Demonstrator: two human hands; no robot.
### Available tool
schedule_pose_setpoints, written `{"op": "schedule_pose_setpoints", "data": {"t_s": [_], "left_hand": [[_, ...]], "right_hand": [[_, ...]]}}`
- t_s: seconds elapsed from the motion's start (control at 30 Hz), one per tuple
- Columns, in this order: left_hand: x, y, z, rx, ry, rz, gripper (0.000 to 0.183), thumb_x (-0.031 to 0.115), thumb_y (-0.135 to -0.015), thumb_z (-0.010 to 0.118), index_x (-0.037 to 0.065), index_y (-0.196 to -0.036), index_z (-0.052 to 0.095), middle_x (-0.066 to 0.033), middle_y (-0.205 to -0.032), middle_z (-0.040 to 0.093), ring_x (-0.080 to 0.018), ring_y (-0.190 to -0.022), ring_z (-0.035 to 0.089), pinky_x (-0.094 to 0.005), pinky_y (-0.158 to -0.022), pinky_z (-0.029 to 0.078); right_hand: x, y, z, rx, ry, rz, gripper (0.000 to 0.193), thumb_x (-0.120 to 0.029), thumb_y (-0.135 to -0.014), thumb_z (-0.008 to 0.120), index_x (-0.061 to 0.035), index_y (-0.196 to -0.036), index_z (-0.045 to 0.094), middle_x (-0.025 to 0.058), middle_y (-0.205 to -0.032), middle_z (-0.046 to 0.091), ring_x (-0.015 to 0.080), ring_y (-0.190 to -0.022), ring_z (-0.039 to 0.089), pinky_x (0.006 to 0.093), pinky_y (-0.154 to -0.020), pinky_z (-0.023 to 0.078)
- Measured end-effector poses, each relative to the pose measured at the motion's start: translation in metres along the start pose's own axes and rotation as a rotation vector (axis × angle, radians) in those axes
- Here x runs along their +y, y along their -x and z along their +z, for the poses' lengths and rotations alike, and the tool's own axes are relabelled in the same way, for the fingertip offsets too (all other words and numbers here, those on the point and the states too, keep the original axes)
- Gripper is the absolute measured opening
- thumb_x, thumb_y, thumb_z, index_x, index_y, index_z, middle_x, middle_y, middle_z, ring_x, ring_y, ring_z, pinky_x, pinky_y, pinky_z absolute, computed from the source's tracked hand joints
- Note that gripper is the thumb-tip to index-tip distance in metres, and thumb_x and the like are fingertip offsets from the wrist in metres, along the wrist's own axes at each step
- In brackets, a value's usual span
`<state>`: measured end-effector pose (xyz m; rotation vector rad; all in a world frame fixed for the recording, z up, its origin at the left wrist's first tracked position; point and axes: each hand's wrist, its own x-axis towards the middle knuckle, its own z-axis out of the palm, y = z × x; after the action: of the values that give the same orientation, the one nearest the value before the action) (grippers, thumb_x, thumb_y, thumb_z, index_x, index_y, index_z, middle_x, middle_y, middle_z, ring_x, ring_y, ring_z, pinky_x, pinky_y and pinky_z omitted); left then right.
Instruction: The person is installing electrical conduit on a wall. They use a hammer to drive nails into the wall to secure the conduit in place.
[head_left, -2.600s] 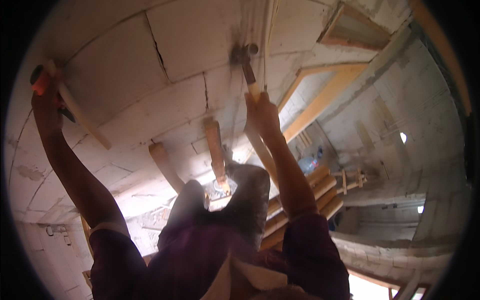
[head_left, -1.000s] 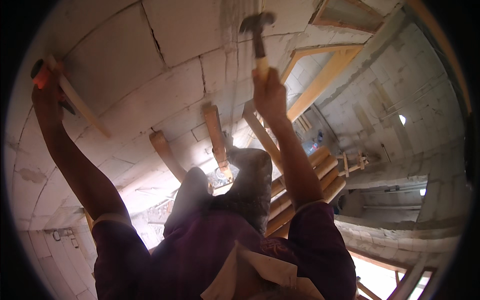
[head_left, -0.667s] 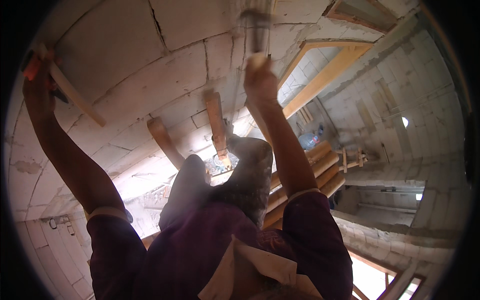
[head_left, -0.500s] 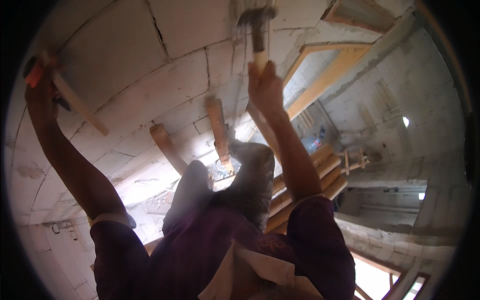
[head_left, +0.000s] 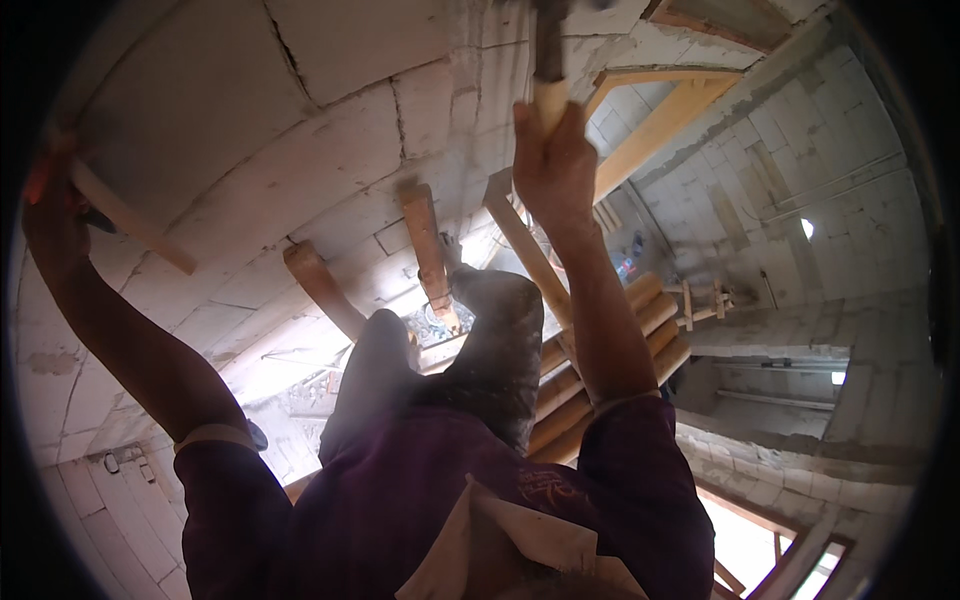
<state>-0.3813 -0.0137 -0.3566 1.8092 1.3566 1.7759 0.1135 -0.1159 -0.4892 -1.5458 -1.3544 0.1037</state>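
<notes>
My right hand (head_left: 560, 175) is raised at upper centre, its fingers wrapped round the pale handle of a hammer (head_left: 551, 55). Its dark head is blurred and partly cut off by the top edge, in front of the block wall (head_left: 360, 135). Far to the left, my left hand (head_left: 55, 225) is closed around a thin wooden strip (head_left: 140, 225) that slants down beside the wall. An orange-red thing (head_left: 36, 186) shows at its fingers, and a dark tip (head_left: 98, 220) sticks out by the strip; I cannot make out what they belong to.
Two wooden posts (head_left: 322, 285) (head_left: 430, 245) stand out near the wall below my hands. A stack of round timbers (head_left: 655, 320) lies to the right of my knees. Further up is a wood-framed opening (head_left: 665, 140); a wall recess (head_left: 770, 395) sits at right.
My right hand has moved slightly right with the hammer, whose head has gone up toward the top edge. My left hand has shifted left and down with the strip. The view has shifted slightly.
</notes>
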Motion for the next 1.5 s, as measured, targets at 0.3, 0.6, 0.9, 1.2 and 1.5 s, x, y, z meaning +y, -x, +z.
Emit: {"op": "schedule_pose_setpoints", "data": {"t_s": [0.3, 0.6, 0.9, 1.2, 1.5], "left_hand": [[0.002, 0.000, 0.013, 0.002, 0.208, 0.002, 0.029, 0.020, -0.090, 0.068, 0.004, -0.113, 0.060, -0.0054, -0.079, 0.066, -0.0019, -0.054, 0.044, -0.0188, -0.047, 0.029], [-0.007, -0.008, -0.005, -0.076, 0.192, 0.012, 0.023, 0.018, -0.090, 0.067, 0.005, -0.108, 0.062, -0.0037, -0.077, 0.065, -0.0012, -0.053, 0.043, -0.0191, -0.047, 0.029], [0.005, -0.001, -0.003, -0.066, 0.090, 0.046, 0.025, 0.019, -0.090, 0.066, 0.005, -0.110, 0.061, -0.0039, -0.080, 0.066, -0.0010, -0.053, 0.043, -0.0183, -0.047, 0.029], [0.004, -0.002, -0.002, -0.067, 0.164, 0.037, 0.026, 0.018, -0.090, 0.067, 0.005, -0.112, 0.062, -0.0038, -0.079, 0.067, -0.0002, -0.052, 0.043, -0.0186, -0.046, 0.028], [0.013, -0.004, 0.011, -0.031, 0.193, 0.000, 0.022, 0.017, -0.089, 0.068, 0.006, -0.107, 0.064, -0.0030, -0.080, 0.067, -0.0016, -0.053, 0.044, -0.0187, -0.046, 0.028]], "right_hand": [[0.106, 0.020, 0.073, -0.090, 0.187, 0.042, 0.036, -0.030, -0.092, 0.061, 0.0028, -0.092, 0.047, 0.0270, -0.068, 0.060, 0.0497, -0.063, 0.060, 0.0477, -0.050, 0.047], [0.107, 0.025, 0.076, 0.045, 0.209, -0.179, 0.031, -0.025, -0.097, 0.052, 0.0045, -0.099, 0.046, 0.0230, -0.078, 0.065, 0.0303, -0.054, 0.062, 0.0387, -0.047, 0.049], [0.014, 0.005, 0.024, 0.203, -0.200, 0.001, 0.034, -0.028, -0.093, 0.061, 0.0035, -0.093, 0.049, 0.0225, -0.065, 0.060, 0.0413, -0.060, 0.064, 0.0454, -0.049, 0.048], [0.067, 0.026, 0.051, -0.081, 0.125, 0.102, 0.035, -0.030, -0.093, 0.058, 0.0030, -0.099, 0.050, 0.0283, -0.075, 0.062, 0.0491, -0.076, 0.063, 0.0452, -0.055, 0.052], [0.167, 0.064, 0.102, -0.123, 0.271, -0.066, 0.039, -0.033, -0.091, 0.061, 0.0037, -0.097, 0.048, 0.0266, -0.073, 0.061, 0.0462, -0.066, 0.062, 0.0462, -0.051, 0.049]]}}
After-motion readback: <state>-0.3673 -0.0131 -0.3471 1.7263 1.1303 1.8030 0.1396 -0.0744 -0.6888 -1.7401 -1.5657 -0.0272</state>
